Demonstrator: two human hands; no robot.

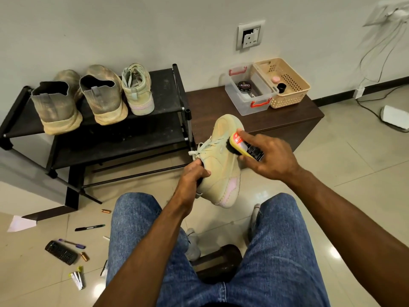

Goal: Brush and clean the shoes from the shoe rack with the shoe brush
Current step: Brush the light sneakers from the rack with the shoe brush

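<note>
Inside the sneaker (221, 171), left hand (192, 180) fingers vanish.

My forearms are bare, no sleeves, watch or rings on my left hand (192, 178) or right hand (271, 158). I wear faded blue denim jeans (274, 251) and pale grey socks (192, 242).

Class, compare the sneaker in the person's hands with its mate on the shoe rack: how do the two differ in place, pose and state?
The held sneaker is gripped at its collar by the left hand; the rack sneaker stands untouched on the rack.
The held sneaker is tilted, toe away; the rack sneaker sits flat, heel toward us.
The brush, in the right hand, bears on the held sneaker only.
Both are beige with pink trim.
</note>
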